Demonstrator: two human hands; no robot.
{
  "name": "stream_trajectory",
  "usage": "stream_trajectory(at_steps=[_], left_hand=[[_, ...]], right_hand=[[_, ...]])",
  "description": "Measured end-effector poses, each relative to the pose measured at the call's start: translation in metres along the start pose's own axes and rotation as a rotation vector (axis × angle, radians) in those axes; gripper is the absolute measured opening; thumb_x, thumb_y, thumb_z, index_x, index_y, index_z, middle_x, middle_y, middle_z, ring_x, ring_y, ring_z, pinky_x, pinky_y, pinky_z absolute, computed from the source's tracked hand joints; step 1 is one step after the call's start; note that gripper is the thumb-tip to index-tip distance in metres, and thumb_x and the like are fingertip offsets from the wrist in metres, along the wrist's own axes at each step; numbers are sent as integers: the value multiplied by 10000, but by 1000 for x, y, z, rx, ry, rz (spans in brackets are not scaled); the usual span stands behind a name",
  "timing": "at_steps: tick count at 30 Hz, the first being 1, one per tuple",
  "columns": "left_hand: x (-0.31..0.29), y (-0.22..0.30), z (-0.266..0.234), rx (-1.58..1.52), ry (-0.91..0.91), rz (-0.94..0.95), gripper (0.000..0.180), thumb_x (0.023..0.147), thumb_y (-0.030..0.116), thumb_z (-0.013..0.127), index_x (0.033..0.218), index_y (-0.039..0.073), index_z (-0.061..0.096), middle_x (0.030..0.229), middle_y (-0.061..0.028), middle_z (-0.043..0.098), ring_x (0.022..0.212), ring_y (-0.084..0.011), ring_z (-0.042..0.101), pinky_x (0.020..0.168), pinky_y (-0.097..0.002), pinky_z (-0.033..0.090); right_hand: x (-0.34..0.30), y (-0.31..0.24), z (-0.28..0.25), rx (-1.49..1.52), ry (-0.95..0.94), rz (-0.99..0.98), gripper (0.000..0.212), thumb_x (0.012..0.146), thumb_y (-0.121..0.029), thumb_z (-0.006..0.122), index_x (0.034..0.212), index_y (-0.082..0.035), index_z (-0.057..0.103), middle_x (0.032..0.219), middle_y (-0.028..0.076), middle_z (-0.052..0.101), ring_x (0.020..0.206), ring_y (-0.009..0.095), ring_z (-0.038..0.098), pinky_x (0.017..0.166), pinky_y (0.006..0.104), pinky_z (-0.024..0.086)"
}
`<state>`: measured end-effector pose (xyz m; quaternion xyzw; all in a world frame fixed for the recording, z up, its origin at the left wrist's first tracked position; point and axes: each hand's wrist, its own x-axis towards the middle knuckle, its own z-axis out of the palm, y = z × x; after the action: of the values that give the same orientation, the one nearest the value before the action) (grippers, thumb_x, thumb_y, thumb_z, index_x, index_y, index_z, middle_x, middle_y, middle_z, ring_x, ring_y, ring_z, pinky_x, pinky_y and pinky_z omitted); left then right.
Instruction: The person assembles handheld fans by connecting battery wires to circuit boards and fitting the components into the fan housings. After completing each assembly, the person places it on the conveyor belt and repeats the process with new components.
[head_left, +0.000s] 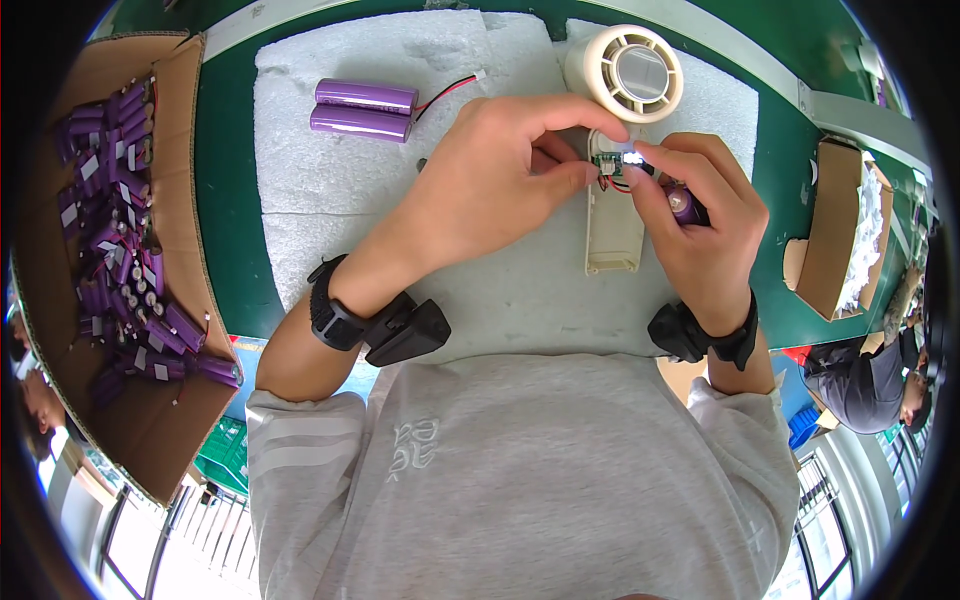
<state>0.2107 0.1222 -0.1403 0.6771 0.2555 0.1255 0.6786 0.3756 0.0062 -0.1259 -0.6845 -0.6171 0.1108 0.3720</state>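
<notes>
Light (633,158) shines white at the right end of a small green board (606,162), which lies at the upper part of a long cream shell (613,242); whether it is seated there or held just above is hidden by the hands. Red and black wires (619,187) curl below the board, inside the shell's outline.

The right hand (708,200) has its thumb and index finger closed on the board's lit end. A purple cell (681,204) shows under that hand, partly covered by its curled fingers. The left hand (510,165) reaches across from the other side: its thumb meets the board's left edge and its index finger arches to the shell's top end, the two tips apart. Whether the fingers tucked behind them grip anything cannot be told.

Just above the hands stands a round cream fan (640,75) with a grey disc at its centre. Up and left of the left hand, a pack (362,109) of two purple cells lies on white foam (340,205), its red and black leads ending in a white plug (480,75). The foam covers much of the green worktop (232,215). At the left, a carton (180,420) holds many purple cells heaped together; at the right, a smaller box (832,225) holds white pieces. Black bands circle both wrists.
</notes>
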Motion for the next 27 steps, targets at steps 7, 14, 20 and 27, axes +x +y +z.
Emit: stream_trajectory(at_steps=[7,14,20,27], left_hand=[[0,-1,0,-4,0,16,314,867,-54,621,1164,45,639,903,-24,669,769,-49,611,651,-196,493],[-1,0,3,12,55,0,289,868,-64,614,1139,27,655,930,-29,682,799,-60,628,650,-209,506],[3,-7,4,267,96,310,325,810,-74,617,1091,71,696,953,-104,688,787,-182,666,659,-281,529],[0,-1,3,450,128,406,343,768,-46,625,1050,124,723,1036,-185,652,779,-293,670,675,-354,538]], right_hand=[[0,0,1,0,5,-1,206,741,9,758,937,-25,706,874,64,644,619,88,552,523,204,427],[1,1,3,-8,5,-9,203,744,5,758,937,-21,702,868,62,642,625,88,551,536,206,432],[5,1,-1,46,-62,165,182,761,-3,752,904,-11,639,832,40,622,626,64,522,547,205,426],[12,-1,-9,175,-259,302,195,782,9,720,929,-16,594,808,21,597,616,57,489,555,207,419]])
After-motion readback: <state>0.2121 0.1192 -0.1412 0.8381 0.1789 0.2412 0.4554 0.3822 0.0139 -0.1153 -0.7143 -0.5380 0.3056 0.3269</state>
